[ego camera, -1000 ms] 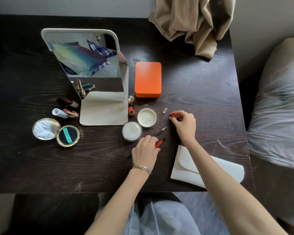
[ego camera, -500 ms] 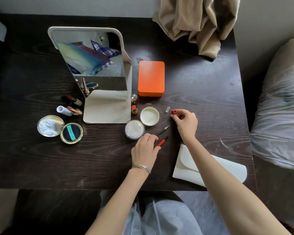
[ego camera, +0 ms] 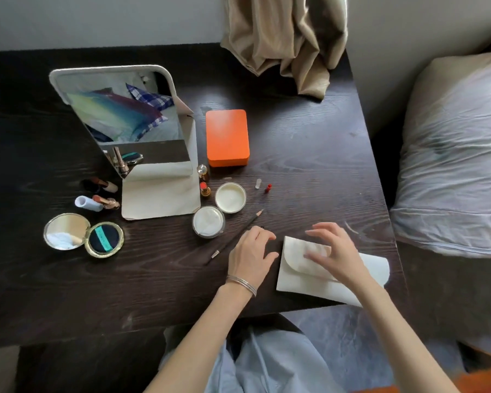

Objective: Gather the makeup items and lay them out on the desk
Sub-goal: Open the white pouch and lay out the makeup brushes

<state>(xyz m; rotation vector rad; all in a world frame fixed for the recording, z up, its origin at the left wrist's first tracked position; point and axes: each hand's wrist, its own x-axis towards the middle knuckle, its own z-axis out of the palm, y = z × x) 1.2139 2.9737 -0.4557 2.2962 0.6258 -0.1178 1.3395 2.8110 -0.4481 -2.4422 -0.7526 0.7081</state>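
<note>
Makeup lies spread on the dark desk (ego camera: 309, 171). My left hand (ego camera: 251, 252) rests palm down over the red pencil; only a dark tip pokes out past its fingers. A brown pencil (ego camera: 238, 228) lies just left of it. My right hand (ego camera: 333, 251), fingers spread and blurred, hovers over the flap of the white pouch (ego camera: 372, 268) and holds nothing. A small red cap (ego camera: 268, 188) and a clear cap (ego camera: 258, 183) lie beyond the hands. An open cream jar (ego camera: 208, 221) and its lid (ego camera: 230, 197) sit near a red lipstick (ego camera: 204, 189).
A standing mirror (ego camera: 125, 114) and an orange box (ego camera: 227, 137) stand at the back. An open gold compact (ego camera: 82, 235) and two lipsticks (ego camera: 105, 202) lie at the left. A beige curtain (ego camera: 287, 38) hangs onto the desk's far edge. Bedding (ego camera: 451, 151) lies to the right.
My right hand let go of the small red cap and drew back over the white pouch. My left hand slid slightly nearer over the red pencil.
</note>
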